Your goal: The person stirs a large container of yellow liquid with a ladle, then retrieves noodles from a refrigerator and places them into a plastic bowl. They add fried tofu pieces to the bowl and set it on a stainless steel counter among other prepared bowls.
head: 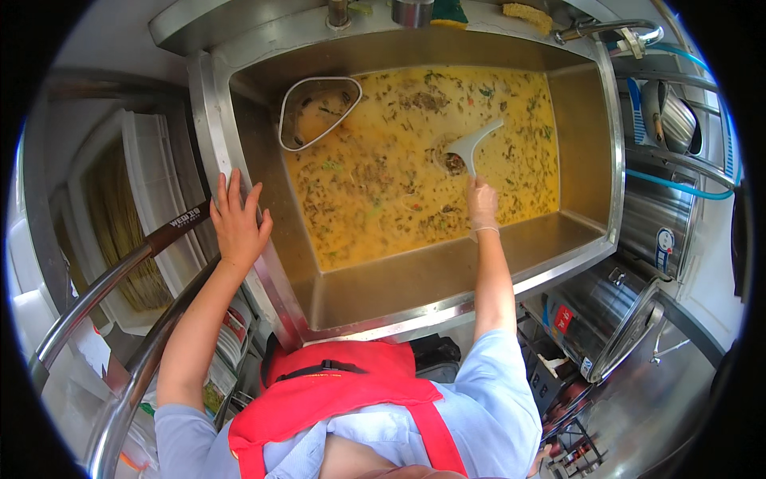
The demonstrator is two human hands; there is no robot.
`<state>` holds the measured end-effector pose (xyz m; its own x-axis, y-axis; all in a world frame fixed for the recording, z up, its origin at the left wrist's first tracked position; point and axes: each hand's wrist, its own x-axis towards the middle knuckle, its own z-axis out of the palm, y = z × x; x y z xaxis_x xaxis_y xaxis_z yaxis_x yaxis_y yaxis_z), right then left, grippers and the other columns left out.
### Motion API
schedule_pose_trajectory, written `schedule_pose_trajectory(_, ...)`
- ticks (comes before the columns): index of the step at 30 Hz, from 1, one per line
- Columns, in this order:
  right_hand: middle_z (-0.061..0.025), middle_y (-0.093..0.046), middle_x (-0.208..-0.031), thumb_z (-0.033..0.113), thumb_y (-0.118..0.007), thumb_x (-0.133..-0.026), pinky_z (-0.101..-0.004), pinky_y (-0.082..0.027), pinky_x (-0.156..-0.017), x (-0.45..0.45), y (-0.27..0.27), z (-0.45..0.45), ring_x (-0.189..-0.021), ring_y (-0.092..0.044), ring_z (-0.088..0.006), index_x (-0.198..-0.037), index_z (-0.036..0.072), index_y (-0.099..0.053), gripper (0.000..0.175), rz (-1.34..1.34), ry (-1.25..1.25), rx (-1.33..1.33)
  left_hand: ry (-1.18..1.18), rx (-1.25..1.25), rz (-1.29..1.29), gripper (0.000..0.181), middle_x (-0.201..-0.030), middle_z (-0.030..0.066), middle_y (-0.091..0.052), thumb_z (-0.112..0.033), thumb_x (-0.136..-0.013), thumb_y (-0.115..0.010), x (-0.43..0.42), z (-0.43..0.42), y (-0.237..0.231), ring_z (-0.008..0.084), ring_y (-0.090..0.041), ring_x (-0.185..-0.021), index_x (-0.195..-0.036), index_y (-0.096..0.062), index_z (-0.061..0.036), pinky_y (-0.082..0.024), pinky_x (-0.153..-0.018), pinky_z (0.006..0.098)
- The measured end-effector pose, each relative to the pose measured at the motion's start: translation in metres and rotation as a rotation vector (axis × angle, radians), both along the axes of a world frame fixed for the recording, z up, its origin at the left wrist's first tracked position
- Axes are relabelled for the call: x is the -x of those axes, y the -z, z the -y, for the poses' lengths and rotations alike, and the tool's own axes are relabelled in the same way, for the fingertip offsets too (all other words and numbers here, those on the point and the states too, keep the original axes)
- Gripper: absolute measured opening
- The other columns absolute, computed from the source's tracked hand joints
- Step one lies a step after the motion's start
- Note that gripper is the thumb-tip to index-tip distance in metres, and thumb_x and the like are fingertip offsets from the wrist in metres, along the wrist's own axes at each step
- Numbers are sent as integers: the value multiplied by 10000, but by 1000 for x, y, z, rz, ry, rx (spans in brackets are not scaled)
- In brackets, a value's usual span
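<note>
A deep stainless steel sink (395,299) lies before me. Cloudy yellow liquid (377,221) with dark leafy scraps covers its bottom. My right hand (482,202), in a clear plastic glove, grips the short handle of a pale squeegee-like scraper (470,145). Its wide curved head points away from me, next to a round drain opening (453,163) with scraps in it. My bare left hand (239,221) rests with spread fingers on the sink's left rim, holding nothing. A triangular strainer basket (320,112) with a white rim sits in the far left corner.
Sponges (526,17) and a metal cylinder (413,12) stand on the back ledge. A curved faucet (610,29) and a blue hose (682,185) are at the right, above steel drums (598,311). Metal rails (96,311) and a white bin (149,161) flank the left.
</note>
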<state>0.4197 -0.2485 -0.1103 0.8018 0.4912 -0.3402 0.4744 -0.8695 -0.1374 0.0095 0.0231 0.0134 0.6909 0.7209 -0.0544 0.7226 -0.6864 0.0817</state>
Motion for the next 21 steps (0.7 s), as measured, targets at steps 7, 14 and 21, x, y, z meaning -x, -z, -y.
schedule_pose_trajectory(7, -258, -669, -800, 330, -464, -972, -524, -525, -672, 13, 12, 9, -764, -656, -436, -959, 26, -645, 355, 58, 94, 41, 7, -21, -1, 475, -1529, 141, -287, -236, -812, -640, 0, 1, 1, 374, -213, -1434, -1272, -561, -148, -285, -1058, 617)
schedule_pose_trajectory(14, -255, -675, -823, 337, -472, -975, -530, -526, -692, 15, 15, 2, -790, -659, -432, -982, 50, -648, 337, 30, 69, 64, 12, -23, -3, 473, -1534, 131, -285, -241, -816, -638, 0, 0, 0, 367, -204, -1439, -1274, -561, -149, -288, -1055, 612)
schedule_pose_trajectory(21, -245, -674, -779, 323, -471, -979, -505, -537, -655, 23, 11, -7, -752, -670, -410, -983, 44, -636, 324, 126, 84, 34, 15, -21, 6, 464, -1536, 134, -280, -233, -820, -635, 0, 0, 0, 372, -201, -1439, -1270, -568, -145, -281, -1056, 616)
